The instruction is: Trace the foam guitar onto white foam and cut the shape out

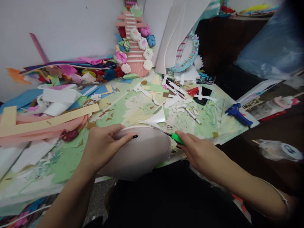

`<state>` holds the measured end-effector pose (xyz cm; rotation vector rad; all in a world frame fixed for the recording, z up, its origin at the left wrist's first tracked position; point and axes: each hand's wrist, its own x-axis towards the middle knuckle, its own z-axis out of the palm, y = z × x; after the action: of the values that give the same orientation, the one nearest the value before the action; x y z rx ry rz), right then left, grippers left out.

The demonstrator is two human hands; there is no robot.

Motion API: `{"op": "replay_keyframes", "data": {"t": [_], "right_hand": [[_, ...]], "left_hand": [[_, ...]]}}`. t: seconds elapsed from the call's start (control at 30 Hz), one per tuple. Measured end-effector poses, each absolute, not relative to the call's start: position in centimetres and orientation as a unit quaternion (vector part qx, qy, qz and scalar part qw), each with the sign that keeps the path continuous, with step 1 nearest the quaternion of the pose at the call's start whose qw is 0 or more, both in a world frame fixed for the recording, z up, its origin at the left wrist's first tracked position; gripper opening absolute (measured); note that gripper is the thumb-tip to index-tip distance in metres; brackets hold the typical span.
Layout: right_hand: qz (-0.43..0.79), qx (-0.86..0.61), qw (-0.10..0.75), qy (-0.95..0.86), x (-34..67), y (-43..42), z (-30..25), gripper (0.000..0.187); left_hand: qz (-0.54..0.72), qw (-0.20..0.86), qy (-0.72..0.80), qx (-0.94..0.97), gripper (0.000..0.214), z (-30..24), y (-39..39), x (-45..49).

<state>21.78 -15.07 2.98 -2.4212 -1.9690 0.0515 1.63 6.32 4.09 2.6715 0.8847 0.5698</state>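
A large pale sheet of board (140,148) with a rounded edge lies at the near edge of the table, over my lap. My left hand (106,142) grips its upper left edge, thumb on top and fingers behind. In my right hand (197,147) is a green-handled utility knife (177,138), its dark tip at the board's upper right edge. A thin white offcut (155,117) curls up along that edge, just beyond the knife. A faint curved line runs down the board's right side.
Paper scraps, pens (192,114) and a black phone-like slab (203,95) litter the green-patterned table. A blue glue gun (238,114) lies at the right edge. Behind stands a pink guitar-shaped decoration (137,57) with paper flowers. Cream strips (52,122) lie left.
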Motion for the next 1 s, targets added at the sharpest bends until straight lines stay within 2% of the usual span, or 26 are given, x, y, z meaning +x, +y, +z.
{"op": "replay_keyframes", "data": {"t": [0.2,0.5,1.0], "right_hand": [[0.017,-0.777,0.004,-0.629,21.77,-15.24,2.87,0.045],[0.059,-0.788,0.048,-0.612,21.76,-15.43,2.73,0.042],[0.075,-0.790,0.066,-0.605,21.65,-15.83,2.12,0.041]], "left_hand": [[0.198,0.141,0.314,0.918,0.039,3.95,6.25,1.68],[0.189,0.142,0.310,0.921,0.037,4.08,6.19,1.52],[0.184,0.162,0.317,0.916,0.036,4.00,6.09,1.44]]}}
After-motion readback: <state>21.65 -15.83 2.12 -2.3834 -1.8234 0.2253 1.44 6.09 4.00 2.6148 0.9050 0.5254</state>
